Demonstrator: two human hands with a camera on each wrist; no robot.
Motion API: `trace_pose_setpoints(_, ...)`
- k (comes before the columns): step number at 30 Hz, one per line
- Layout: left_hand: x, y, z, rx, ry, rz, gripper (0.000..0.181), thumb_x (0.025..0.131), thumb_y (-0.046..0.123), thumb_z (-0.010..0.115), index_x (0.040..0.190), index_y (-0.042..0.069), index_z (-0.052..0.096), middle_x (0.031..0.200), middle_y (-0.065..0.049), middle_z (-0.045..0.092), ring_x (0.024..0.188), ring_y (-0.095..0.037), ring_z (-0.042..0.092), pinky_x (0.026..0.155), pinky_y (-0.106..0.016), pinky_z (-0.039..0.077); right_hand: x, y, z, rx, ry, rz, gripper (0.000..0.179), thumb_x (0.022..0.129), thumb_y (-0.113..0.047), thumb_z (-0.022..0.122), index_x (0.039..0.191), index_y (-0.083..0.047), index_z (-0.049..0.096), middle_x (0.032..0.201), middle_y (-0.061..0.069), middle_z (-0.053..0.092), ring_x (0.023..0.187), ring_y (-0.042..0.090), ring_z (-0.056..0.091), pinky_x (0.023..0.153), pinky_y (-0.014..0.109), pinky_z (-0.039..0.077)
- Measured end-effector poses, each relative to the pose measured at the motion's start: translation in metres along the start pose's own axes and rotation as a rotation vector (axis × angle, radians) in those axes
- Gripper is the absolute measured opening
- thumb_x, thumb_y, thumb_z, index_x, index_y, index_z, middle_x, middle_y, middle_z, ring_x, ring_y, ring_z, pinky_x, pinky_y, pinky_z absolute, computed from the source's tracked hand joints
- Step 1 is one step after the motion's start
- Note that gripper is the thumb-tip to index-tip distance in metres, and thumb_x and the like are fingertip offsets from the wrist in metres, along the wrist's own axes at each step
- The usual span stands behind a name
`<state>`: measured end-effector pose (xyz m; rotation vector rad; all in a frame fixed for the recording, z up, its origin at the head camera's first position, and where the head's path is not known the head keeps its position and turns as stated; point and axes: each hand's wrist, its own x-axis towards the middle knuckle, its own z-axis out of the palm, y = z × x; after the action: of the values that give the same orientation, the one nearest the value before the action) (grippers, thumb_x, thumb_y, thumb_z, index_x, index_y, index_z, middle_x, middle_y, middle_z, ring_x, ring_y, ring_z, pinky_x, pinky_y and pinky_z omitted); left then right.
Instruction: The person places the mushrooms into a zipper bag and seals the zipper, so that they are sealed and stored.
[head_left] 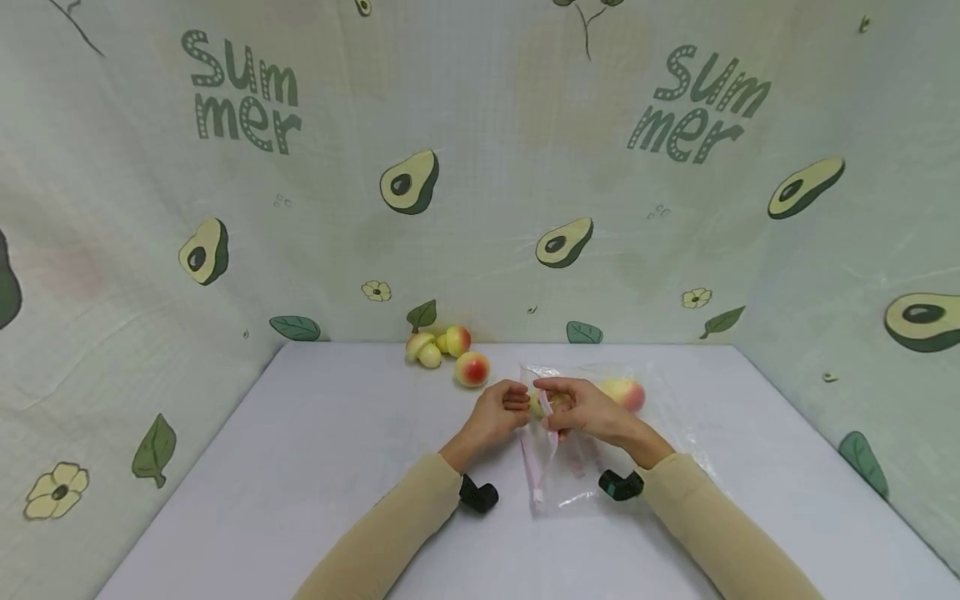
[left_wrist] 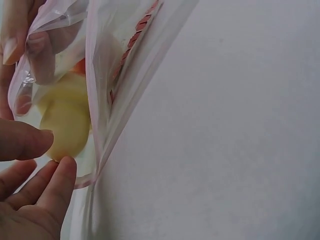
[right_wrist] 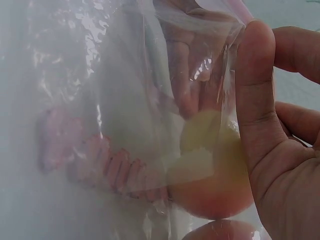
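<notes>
My left hand [head_left: 497,414] is at the mouth of a clear zip bag [head_left: 585,496] with a pink closure strip. Its thumb and fingertips pinch the pale yellow stem of a toy mushroom [left_wrist: 66,130], whose reddish cap [right_wrist: 215,192] is inside the bag. My right hand [head_left: 588,408] holds the bag's upper edge between thumb and fingers, raising it away from the lower layer. Through the plastic, another yellow-and-pink piece [head_left: 624,393] shows farther in. Pink printing [right_wrist: 120,167] marks the bag. The bag film partly blurs the mushroom.
Several more yellow and red toy mushrooms lie together at the back of the white table [head_left: 360,450], the nearest red-topped one [head_left: 472,369] just beyond my left hand. A patterned cloth [head_left: 480,167] hangs behind and along both sides. Black wrist mounts [head_left: 478,495] sit under both forearms.
</notes>
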<state>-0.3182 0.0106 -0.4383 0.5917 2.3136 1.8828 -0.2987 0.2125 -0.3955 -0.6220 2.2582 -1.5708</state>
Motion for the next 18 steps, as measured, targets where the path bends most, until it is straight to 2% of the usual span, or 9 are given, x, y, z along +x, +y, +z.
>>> trace_pose_setpoints(6,0.0,0.003,-0.001,-0.012,-0.015,0.001,0.04,0.08,-0.011,0.064,0.119,-0.01,0.053,0.113,-0.025,0.061,0.103,-0.035,0.062,0.084,-0.033,0.053,0.001,0.0,-0.001,-0.009,0.006,0.012,0.069,0.081,-0.005,0.073,0.142,0.001,0.04,0.063,0.008,0.055,0.056,0.021,0.057,0.06,0.035,0.054)
trace_pose_setpoints(11,-0.008,0.016,-0.004,-0.023,-0.035,0.025,0.04,0.08,-0.014,0.061,0.118,-0.017,0.05,0.113,-0.033,0.058,0.104,-0.043,0.06,0.085,-0.038,0.053,0.0,0.001,-0.001,-0.012,0.006,0.017,0.07,0.081,-0.004,0.073,0.142,0.002,0.039,0.065,0.008,0.056,0.055,0.02,0.057,0.06,0.037,0.054)
trace_pose_setpoints(14,-0.009,0.017,-0.006,0.013,-0.022,0.039,0.038,0.08,-0.013,0.061,0.117,-0.016,0.051,0.11,-0.03,0.059,0.1,-0.038,0.062,0.083,-0.034,0.053,0.0,0.0,-0.001,-0.022,0.01,0.019,0.069,0.081,-0.005,0.073,0.142,0.0,0.04,0.067,0.009,0.057,0.057,0.023,0.057,0.061,0.039,0.053)
trace_pose_setpoints(18,-0.003,0.008,-0.01,0.055,-0.001,0.032,0.038,0.081,-0.008,0.064,0.117,-0.011,0.053,0.109,-0.024,0.061,0.097,-0.028,0.064,0.081,-0.03,0.054,0.002,-0.002,-0.002,-0.043,0.013,0.018,0.068,0.082,-0.005,0.072,0.142,0.0,0.04,0.071,0.012,0.058,0.059,0.027,0.059,0.062,0.042,0.054)
